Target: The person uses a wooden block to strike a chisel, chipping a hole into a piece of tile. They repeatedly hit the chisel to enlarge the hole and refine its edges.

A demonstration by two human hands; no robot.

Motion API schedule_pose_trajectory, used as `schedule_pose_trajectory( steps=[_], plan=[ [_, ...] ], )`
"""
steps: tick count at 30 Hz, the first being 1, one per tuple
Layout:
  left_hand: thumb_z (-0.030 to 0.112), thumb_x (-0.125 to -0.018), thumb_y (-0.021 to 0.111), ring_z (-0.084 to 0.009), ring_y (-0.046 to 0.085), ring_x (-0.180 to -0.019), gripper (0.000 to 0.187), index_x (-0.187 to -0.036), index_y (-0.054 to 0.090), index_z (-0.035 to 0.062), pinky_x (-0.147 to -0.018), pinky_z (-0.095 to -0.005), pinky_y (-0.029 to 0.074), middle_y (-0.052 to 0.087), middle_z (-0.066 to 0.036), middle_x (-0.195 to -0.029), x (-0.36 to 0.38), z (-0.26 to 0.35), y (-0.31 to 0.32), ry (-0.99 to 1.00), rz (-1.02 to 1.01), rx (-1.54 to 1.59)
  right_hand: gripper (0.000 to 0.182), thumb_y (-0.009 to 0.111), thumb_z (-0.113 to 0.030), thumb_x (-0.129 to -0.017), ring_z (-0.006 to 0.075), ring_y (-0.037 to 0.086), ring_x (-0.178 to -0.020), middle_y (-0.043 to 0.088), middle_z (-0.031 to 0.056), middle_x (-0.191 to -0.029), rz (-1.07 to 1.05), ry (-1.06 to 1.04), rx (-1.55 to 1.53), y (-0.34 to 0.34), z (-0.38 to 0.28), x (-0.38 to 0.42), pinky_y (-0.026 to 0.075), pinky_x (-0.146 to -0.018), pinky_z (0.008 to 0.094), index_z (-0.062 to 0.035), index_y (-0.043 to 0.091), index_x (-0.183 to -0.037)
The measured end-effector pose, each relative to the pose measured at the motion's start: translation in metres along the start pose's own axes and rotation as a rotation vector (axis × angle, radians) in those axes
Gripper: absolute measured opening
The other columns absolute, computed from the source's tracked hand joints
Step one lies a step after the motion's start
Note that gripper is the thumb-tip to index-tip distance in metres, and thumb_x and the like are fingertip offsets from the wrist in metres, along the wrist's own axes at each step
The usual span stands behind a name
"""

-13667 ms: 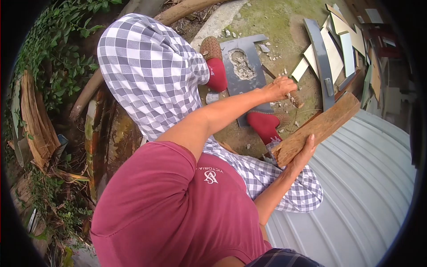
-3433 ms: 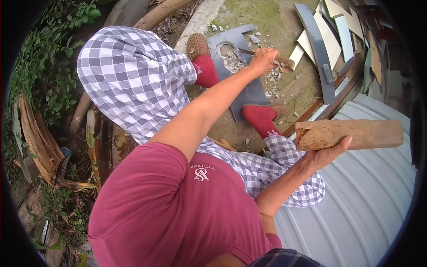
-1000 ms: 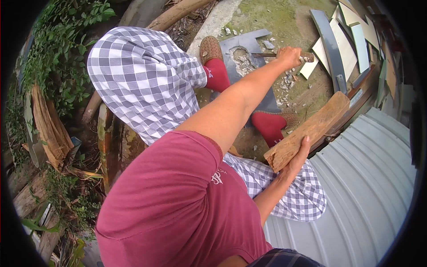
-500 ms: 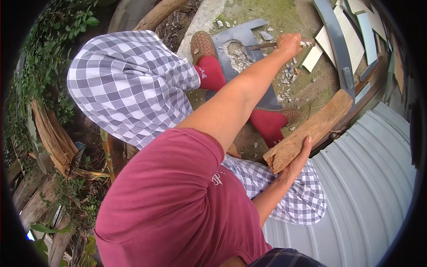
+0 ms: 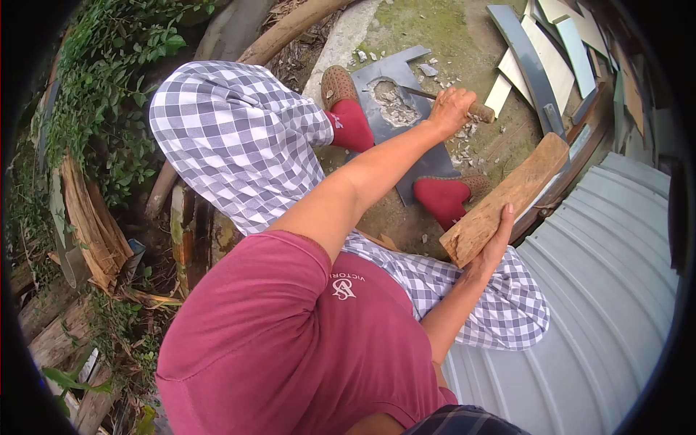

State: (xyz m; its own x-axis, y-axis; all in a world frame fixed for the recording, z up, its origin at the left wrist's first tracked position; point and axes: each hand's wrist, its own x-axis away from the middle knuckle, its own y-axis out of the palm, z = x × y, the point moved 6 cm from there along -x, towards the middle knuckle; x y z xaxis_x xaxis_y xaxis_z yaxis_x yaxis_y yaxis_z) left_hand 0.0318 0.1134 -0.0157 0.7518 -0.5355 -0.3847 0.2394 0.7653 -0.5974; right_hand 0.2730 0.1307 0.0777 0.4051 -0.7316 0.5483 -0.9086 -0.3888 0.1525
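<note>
My left hand point(image 5: 452, 112) is closed around the wooden handle of a chisel point(image 5: 419, 92). Its thin dark blade points left, with the tip at the edge of a ragged hollow point(image 5: 395, 103) in a flat grey panel point(image 5: 428, 161). Pale broken bits fill the hollow. In my right hand point(image 5: 498, 243) is a thick wooden block point(image 5: 507, 199), gripped near its lower end and held tilted above my right knee. My feet, in red socks and brown clogs point(image 5: 338, 85), rest at either side of the panel.
Grey chips point(image 5: 464, 148) litter the mossy concrete point(image 5: 442, 25). Stacked board offcuts point(image 5: 533, 69) lie at the upper right. Corrugated metal sheeting point(image 5: 594, 290) spreads along the right. Leafy plants point(image 5: 109, 94) and split logs point(image 5: 90, 225) line the left.
My left hand has shifted left and down with the chisel, whose tip is now at the hollow's edge. The wooden block has moved slightly right, still in my right hand. The view has shifted.
</note>
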Motion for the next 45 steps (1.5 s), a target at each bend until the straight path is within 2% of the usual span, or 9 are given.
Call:
schedule_pose_trajectory(
  steps=[5, 7, 18, 24, 30, 32, 36, 39, 45],
  plan=[
    [0.015, -0.070, 0.070, -0.0342, 0.055, -0.083, 0.025, -0.086, 0.052, 0.0092, -0.075, -0.0442, 0.043, 0.058, -0.010, -0.082, -0.029, 0.016, -0.018, 0.015, 0.123, 0.141, 0.054, 0.059, -0.039, -0.086, 0.0231, 0.062, -0.081, 0.057, 0.0143, -0.098, 0.024, 0.012, -0.037, 0.000, -0.001, 0.002, 0.053, -0.067, 0.0337, 0.0021, 0.046, -0.119],
    [0.015, -0.068, 0.071, -0.0346, 0.056, -0.081, 0.025, -0.083, 0.052, 0.0087, -0.074, -0.0441, 0.043, 0.057, -0.011, -0.080, -0.032, 0.022, -0.016, 0.065, 0.119, 0.187, 0.055, 0.059, -0.039, -0.086, 0.0232, 0.062, -0.081, 0.057, 0.0143, -0.098, 0.023, 0.027, -0.050, 0.002, 0.000, 0.002, 0.053, -0.067, 0.0336, 0.0023, 0.046, -0.120],
    [0.018, -0.069, 0.071, -0.0377, 0.060, -0.082, 0.028, -0.088, 0.056, 0.0050, -0.073, -0.0442, 0.047, 0.062, -0.018, -0.083, -0.032, -0.001, -0.029, -0.108, -0.015, 0.319, 0.058, 0.060, -0.040, -0.085, 0.0232, 0.061, -0.086, 0.057, 0.0143, -0.102, 0.032, 0.047, -0.037, 0.000, 0.003, -0.001, 0.052, -0.070, 0.0328, 0.0029, 0.045, -0.122],
    [0.019, -0.067, 0.071, -0.0330, 0.062, -0.085, 0.038, -0.099, 0.058, 0.0036, -0.075, -0.0389, 0.048, 0.064, -0.018, -0.090, -0.044, -0.025, -0.021, -0.194, -0.157, 0.414, 0.056, 0.059, -0.038, -0.086, 0.0226, 0.061, -0.084, 0.057, 0.0139, -0.099, 0.028, 0.069, -0.021, 0.001, 0.006, -0.002, 0.052, -0.069, 0.0326, 0.0027, 0.045, -0.121],
    [0.022, -0.068, 0.071, -0.0188, 0.062, -0.075, 0.038, -0.099, 0.059, 0.0039, -0.071, -0.0315, 0.049, 0.065, -0.010, -0.083, -0.071, -0.061, -0.029, -0.249, -0.231, 0.447, 0.055, 0.059, -0.039, -0.086, 0.0216, 0.061, -0.084, 0.057, 0.0127, -0.099, 0.019, 0.035, -0.007, -0.008, 0.012, -0.012, 0.052, -0.069, 0.0317, 0.0024, 0.045, -0.121],
    [0.024, -0.069, 0.071, -0.0130, 0.059, -0.073, 0.036, -0.097, 0.060, 0.0048, -0.070, -0.0294, 0.049, 0.065, -0.006, -0.081, -0.077, -0.078, -0.041, -0.332, -0.159, 0.509, 0.056, 0.059, -0.039, -0.086, 0.0205, 0.060, -0.086, 0.056, 0.0121, -0.101, 0.024, 0.016, -0.007, -0.012, 0.014, -0.016, 0.052, -0.071, 0.0313, 0.0022, 0.045, -0.121],
    [0.025, -0.070, 0.072, -0.0129, 0.059, -0.074, 0.032, -0.091, 0.061, 0.0038, -0.070, -0.0287, 0.048, 0.065, -0.004, -0.081, -0.072, -0.085, -0.056, -0.357, -0.044, 0.572, 0.055, 0.059, -0.038, -0.087, 0.0198, 0.059, -0.089, 0.056, 0.0118, -0.104, -0.010, 0.039, -0.013, -0.006, 0.012, -0.013, 0.051, -0.073, 0.0309, 0.0016, 0.045, -0.122],
    [0.024, -0.071, 0.072, -0.0121, 0.059, -0.074, 0.029, -0.090, 0.061, 0.0043, -0.070, -0.0280, 0.048, 0.065, -0.004, -0.081, -0.066, -0.071, -0.057, -0.343, -0.175, 0.569, 0.056, 0.058, -0.037, -0.087, 0.0192, 0.059, -0.091, 0.055, 0.0116, -0.105, -0.035, 0.065, 0.020, -0.001, 0.012, -0.010, 0.050, -0.075, 0.0304, 0.0017, 0.044, -0.125],
    [0.022, -0.072, 0.071, -0.0088, 0.057, -0.073, 0.026, -0.090, 0.062, 0.0058, -0.068, -0.0272, 0.048, 0.064, -0.001, -0.079, -0.066, -0.079, -0.049, -0.370, -0.259, 0.583, 0.056, 0.057, -0.034, -0.088, 0.0166, 0.055, -0.096, 0.054, 0.0115, -0.111, -0.081, -0.244, 0.244, 0.018, -0.036, 0.001, 0.045, -0.082, 0.0299, 0.0039, 0.042, -0.126]
  ],
)
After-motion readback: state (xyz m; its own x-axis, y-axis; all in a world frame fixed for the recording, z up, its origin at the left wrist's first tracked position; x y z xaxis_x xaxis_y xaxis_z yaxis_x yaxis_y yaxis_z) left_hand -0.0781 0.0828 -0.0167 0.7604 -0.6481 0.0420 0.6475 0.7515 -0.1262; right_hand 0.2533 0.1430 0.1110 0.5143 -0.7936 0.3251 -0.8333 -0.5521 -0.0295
